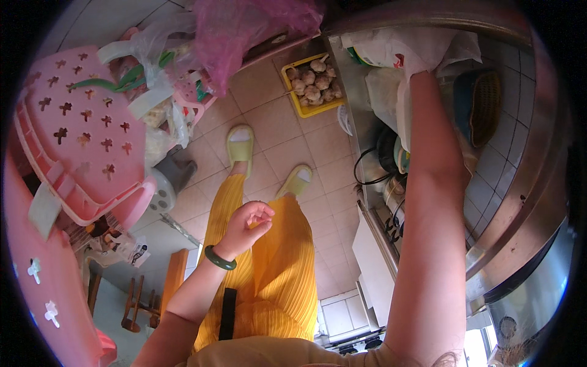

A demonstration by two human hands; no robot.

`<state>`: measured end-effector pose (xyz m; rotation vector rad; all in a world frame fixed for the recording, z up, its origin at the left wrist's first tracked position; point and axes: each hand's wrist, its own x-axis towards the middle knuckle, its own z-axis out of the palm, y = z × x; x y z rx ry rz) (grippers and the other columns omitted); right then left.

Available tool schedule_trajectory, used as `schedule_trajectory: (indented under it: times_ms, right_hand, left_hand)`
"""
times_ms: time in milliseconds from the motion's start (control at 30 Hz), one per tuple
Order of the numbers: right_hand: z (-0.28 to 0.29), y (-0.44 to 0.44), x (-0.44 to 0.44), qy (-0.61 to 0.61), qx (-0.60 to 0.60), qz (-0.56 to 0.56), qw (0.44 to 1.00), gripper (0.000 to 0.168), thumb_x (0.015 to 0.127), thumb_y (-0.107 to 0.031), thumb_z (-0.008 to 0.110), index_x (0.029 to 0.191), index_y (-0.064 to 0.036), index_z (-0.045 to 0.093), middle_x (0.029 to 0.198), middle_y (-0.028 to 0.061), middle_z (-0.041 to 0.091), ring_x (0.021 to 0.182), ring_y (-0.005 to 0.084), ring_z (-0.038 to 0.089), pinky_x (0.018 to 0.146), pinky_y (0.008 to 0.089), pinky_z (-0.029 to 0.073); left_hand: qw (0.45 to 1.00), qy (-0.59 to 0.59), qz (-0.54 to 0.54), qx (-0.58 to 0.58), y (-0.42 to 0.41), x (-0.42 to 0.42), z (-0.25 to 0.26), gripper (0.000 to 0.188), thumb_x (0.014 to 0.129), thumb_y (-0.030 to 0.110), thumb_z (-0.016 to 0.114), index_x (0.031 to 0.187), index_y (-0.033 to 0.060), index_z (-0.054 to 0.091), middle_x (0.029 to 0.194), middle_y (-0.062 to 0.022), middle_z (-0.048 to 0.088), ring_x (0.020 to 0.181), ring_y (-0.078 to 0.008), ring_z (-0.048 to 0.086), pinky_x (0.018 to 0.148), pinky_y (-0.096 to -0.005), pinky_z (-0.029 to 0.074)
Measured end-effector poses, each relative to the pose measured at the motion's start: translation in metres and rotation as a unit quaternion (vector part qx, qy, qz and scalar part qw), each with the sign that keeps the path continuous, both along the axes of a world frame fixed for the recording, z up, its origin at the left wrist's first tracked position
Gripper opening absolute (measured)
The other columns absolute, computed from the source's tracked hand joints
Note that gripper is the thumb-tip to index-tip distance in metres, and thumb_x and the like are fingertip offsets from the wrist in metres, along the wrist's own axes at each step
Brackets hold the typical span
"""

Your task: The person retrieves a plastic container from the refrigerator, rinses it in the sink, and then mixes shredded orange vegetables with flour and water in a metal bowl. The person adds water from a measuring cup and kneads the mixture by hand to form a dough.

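My left hand [250,225] hangs over my yellow pleated trousers [284,266], its fingers loosely curled around nothing. A dark green bangle [220,258] circles that wrist. On the other side, my right arm [433,183] stretches into an open metal-edged cabinet or shelf. The right hand itself is hidden by a whitish, translucent plastic bag [426,48] at its wrist, so its grip does not show. Beside that arm are a clear plastic bag [381,94] and a blue-and-yellow woven-looking basket [481,108].
A yellow tray [302,112] of garlic bulbs [314,82] stands on the tiled floor [284,130]. Pink plastic baskets [91,160] with bags fill the left, below a magenta bag [243,32]. A black cable [360,167] loops from the cabinet. A metal rim [509,229] curves at right.
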<state>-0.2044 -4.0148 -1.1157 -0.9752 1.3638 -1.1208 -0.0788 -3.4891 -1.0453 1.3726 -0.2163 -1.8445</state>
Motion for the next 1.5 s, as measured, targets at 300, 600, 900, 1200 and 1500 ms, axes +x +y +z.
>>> schedule_trajectory:
  times_ms: [300, 600, 900, 1200, 1500]
  right_hand:
    - [0.038, 0.054, -0.041, -0.233, 0.059, -0.156, 0.958, 0.058, 0.083, -0.009, 0.051, 0.14, -0.002, 0.041, 0.14, 0.0184, 0.045, 0.13, 0.038, 0.043, 0.107, 0.0556, 0.04]
    - [0.087, 0.186, -0.06, -0.519, 0.039, -0.122, 0.845, 0.072, 0.07, 0.001, 0.05, 0.141, 0.001, 0.037, 0.146, 0.0185, 0.039, 0.136, 0.0404, 0.034, 0.113, 0.0613, 0.029]
    - [0.125, 0.316, -0.028, -0.491, 0.185, -0.079, 0.848, 0.072, 0.063, 0.003, 0.057, 0.134, -0.005, 0.043, 0.13, 0.0115, 0.052, 0.124, 0.0314, 0.049, 0.107, 0.0485, 0.042]
    - [0.262, 0.458, -0.104, -0.51, 0.187, -0.047, 0.838, 0.08, 0.065, 0.009, 0.056, 0.14, -0.012, 0.038, 0.134, 0.0086, 0.049, 0.126, 0.0288, 0.048, 0.105, 0.0451, 0.043]
    - [0.391, 0.621, -0.327, -0.386, 0.03, -0.167, 0.907, 0.097, 0.065, 0.008, 0.057, 0.153, -0.015, 0.024, 0.148, 0.0057, 0.039, 0.139, 0.0239, 0.036, 0.113, 0.0402, 0.033]
  left_hand:
    - [1.0, -0.001, -0.003, -0.011, -0.012, -0.004, 0.018, 0.021, 0.086, 0.001, 0.066, 0.105, 0.0037, 0.058, 0.104, -0.0024, 0.062, 0.094, -0.0111, 0.06, 0.085, -0.0264, 0.048]
    - [0.999, 0.003, -0.041, -0.033, -0.028, -0.005, 0.049, 0.02, 0.086, 0.001, 0.066, 0.105, 0.0032, 0.059, 0.102, -0.0019, 0.063, 0.091, -0.0103, 0.06, 0.081, -0.0253, 0.049]
    - [0.994, -0.069, -0.039, -0.074, -0.025, 0.015, 0.097, 0.021, 0.086, 0.0, 0.065, 0.106, 0.0029, 0.059, 0.101, -0.0012, 0.062, 0.091, -0.0073, 0.059, 0.081, -0.023, 0.049]
    - [0.994, -0.073, -0.037, -0.075, 0.053, -0.06, 0.143, 0.021, 0.089, 0.005, 0.063, 0.109, 0.0017, 0.058, 0.105, -0.0046, 0.063, 0.097, -0.0134, 0.06, 0.087, -0.0285, 0.048]
    - [0.984, -0.044, -0.14, -0.097, 0.125, -0.258, 0.203, 0.037, 0.088, 0.003, 0.061, 0.124, -0.0006, 0.053, 0.121, -0.0065, 0.062, 0.11, -0.0152, 0.058, 0.093, -0.0307, 0.047]
